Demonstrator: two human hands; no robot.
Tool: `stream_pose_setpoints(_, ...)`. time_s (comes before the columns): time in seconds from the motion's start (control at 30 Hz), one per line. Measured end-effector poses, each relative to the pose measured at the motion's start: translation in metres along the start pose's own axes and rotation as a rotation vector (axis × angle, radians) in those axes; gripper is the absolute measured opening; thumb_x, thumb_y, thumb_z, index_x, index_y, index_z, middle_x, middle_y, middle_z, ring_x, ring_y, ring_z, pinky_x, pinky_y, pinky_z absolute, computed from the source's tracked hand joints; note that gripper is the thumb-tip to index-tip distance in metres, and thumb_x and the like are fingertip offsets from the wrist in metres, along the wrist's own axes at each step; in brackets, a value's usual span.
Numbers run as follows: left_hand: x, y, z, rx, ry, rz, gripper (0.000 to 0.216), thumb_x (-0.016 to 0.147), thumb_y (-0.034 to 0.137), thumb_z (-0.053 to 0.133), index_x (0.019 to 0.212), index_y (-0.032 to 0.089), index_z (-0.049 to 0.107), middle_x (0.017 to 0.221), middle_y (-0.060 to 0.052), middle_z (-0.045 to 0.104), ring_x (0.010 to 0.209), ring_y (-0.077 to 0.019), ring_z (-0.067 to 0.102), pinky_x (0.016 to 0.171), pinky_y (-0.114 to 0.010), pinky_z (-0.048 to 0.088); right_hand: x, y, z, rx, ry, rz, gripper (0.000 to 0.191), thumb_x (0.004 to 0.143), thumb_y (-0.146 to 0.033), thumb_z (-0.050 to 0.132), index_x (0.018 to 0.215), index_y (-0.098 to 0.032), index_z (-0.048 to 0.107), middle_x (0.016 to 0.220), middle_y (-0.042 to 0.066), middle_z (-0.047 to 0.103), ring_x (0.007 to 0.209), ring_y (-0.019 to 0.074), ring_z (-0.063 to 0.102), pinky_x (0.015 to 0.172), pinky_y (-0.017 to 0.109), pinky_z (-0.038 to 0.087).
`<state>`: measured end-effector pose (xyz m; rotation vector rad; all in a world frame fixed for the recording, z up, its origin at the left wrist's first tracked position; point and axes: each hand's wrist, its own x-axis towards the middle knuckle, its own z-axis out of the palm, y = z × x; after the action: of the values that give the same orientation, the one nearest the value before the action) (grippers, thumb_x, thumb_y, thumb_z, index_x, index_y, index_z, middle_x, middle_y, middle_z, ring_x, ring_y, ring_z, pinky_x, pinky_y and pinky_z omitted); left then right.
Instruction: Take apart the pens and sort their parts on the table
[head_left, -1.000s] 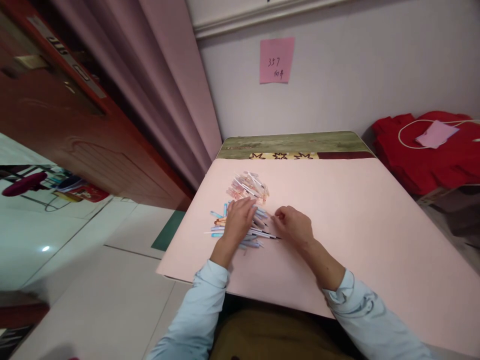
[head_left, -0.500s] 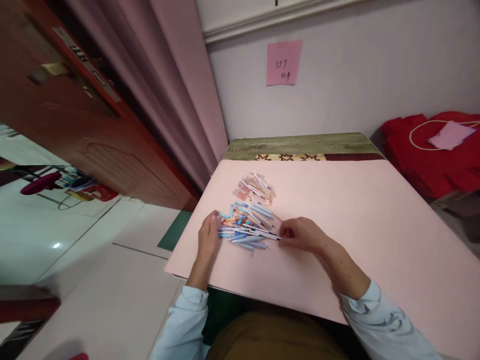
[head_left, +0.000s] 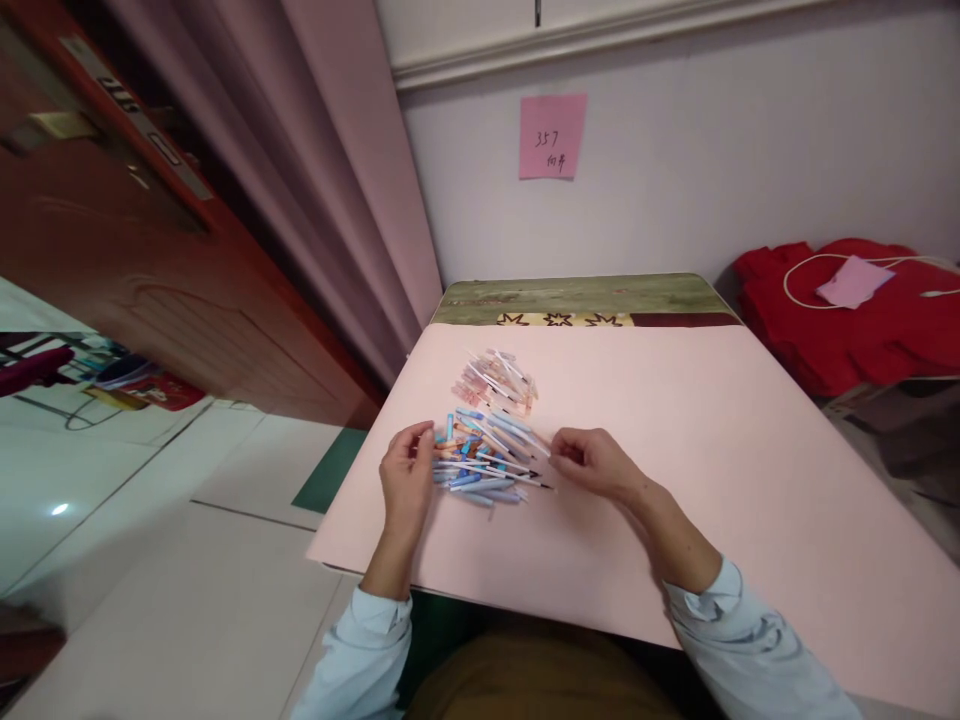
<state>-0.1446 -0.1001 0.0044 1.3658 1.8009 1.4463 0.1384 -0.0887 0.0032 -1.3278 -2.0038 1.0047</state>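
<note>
On the pink table cover (head_left: 675,450) lies a heap of pen parts (head_left: 480,465): blue barrels, orange pieces and thin white refills with dark tips. My left hand (head_left: 407,475) rests upright against the heap's left side, fingers loosely curved and a gap at the thumb. At the right end of the heap, my right hand (head_left: 596,462) has its fingers curled in toward the thumb. A pale blue pen part reaches its fingertips; whether they grip it is hard to see. Just beyond lies a second pile of pinkish pen parts (head_left: 495,382) with several white refills.
A wooden door (head_left: 210,270) and a mauve curtain (head_left: 352,180) stand at the left. On the wall hangs a pink note (head_left: 553,137). Red cloth (head_left: 817,330) with a white cord sits beyond the table's right edge.
My right hand has moved slightly up from the refill ends to a pale blue part. My left fingers have loosened a little. The view has shifted slightly.
</note>
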Motion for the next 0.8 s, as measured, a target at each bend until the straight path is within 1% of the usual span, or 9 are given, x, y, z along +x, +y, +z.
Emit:
stream_pose_setpoints(0.13,-0.023,0.038,0.038,-0.311,-0.323,-0.211,0.034,0.075,0.041,0.072,0.097,0.015,0.071,0.071,-0.002,0.068,0.061,-0.0137,0.062,0.056,-0.025,0.051,0.003,0.005,0.009,0.344,0.135,0.058,0.02,0.085,-0.038,0.055,0.078,-0.019,0.058,0.065,-0.001,0.064,0.048,0.009,0.045,0.047,0.021,0.034)
stream_pose_setpoints(0.2,-0.037,0.049,0.062,-0.453,-0.406,-0.298,0.041,0.069,0.038,0.078,0.101,0.015,0.07,0.074,-0.002,0.069,0.06,-0.0126,0.063,0.055,-0.024,0.051,0.005,0.008,0.02,0.468,0.138,0.026,0.023,0.085,-0.042,0.058,0.081,-0.019,0.059,0.066,0.0,0.065,0.049,0.0097,0.048,0.048,0.022,0.037)
stream_pose_setpoints(0.27,-0.048,0.053,0.079,-0.547,-0.43,-0.378,0.042,0.066,0.037,0.081,0.098,0.012,0.071,0.07,-0.002,0.069,0.055,-0.0114,0.062,0.055,-0.024,0.052,0.006,0.011,0.028,0.506,0.124,-0.044,0.026,0.083,-0.045,0.063,0.082,-0.019,0.062,0.065,0.001,0.064,0.054,0.0116,0.052,0.051,0.023,0.039)
stream_pose_setpoints(0.33,-0.051,0.051,0.086,-0.617,-0.406,-0.438,0.039,0.066,0.037,0.082,0.092,0.01,0.072,0.067,-0.003,0.069,0.055,-0.0119,0.062,0.057,-0.025,0.053,0.006,0.013,0.031,0.467,0.121,-0.093,0.029,0.083,-0.048,0.063,0.084,-0.02,0.065,0.067,0.001,0.065,0.057,0.0132,0.055,0.052,0.024,0.04)
stream_pose_setpoints(0.4,-0.047,0.046,0.083,-0.676,-0.338,-0.47,0.036,0.067,0.035,0.081,0.089,0.009,0.072,0.072,-0.006,0.071,0.059,-0.0132,0.065,0.061,-0.026,0.055,0.007,0.016,0.028,0.354,0.176,-0.086,0.029,0.085,-0.049,0.061,0.086,-0.02,0.068,0.067,0.001,0.065,0.057,0.014,0.055,0.053,0.025,0.04)
stream_pose_setpoints(0.5,-0.03,0.038,0.066,-0.738,-0.151,-0.45,0.035,0.071,0.032,0.079,0.096,0.01,0.07,0.086,-0.009,0.074,0.067,-0.0135,0.069,0.066,-0.026,0.058,0.008,0.019,0.019,0.038,0.343,0.026,0.024,0.087,-0.044,0.06,0.083,-0.022,0.071,0.07,0.001,0.066,0.061,0.0147,0.056,0.058,0.026,0.039)
stream_pose_setpoints(0.57,-0.018,0.034,0.054,-0.756,-0.04,-0.418,0.037,0.075,0.031,0.076,0.104,0.01,0.066,0.09,-0.011,0.074,0.068,-0.0132,0.07,0.067,-0.026,0.058,0.009,0.021,0.017,-0.172,0.401,0.117,0.019,0.087,-0.04,0.061,0.084,-0.024,0.072,0.078,0.001,0.069,0.067,0.0152,0.059,0.062,0.027,0.039)
stream_pose_setpoints(0.67,-0.008,0.029,0.041,-0.765,0.032,-0.376,0.037,0.08,0.031,0.072,0.109,0.01,0.062,0.087,-0.012,0.074,0.066,-0.0136,0.07,0.066,-0.026,0.058,0.009,0.021,0.022,-0.356,0.352,0.184,0.019,0.086,-0.042,0.063,0.091,-0.026,0.072,0.09,0.001,0.07,0.073,0.0153,0.061,0.062,0.027,0.037)
stream_pose_setpoints(0.8,-0.007,0.026,0.034,-0.763,0.056,-0.355,0.034,0.082,0.032,0.069,0.105,0.009,0.061,0.084,-0.011,0.074,0.065,-0.0131,0.07,0.065,-0.025,0.058,0.009,0.021,0.031,-0.47,0.269,0.176,0.018,0.087,-0.04,0.062,0.093,-0.026,0.071,0.094,0.001,0.068,0.074,0.014,0.062,0.058,0.026,0.035)
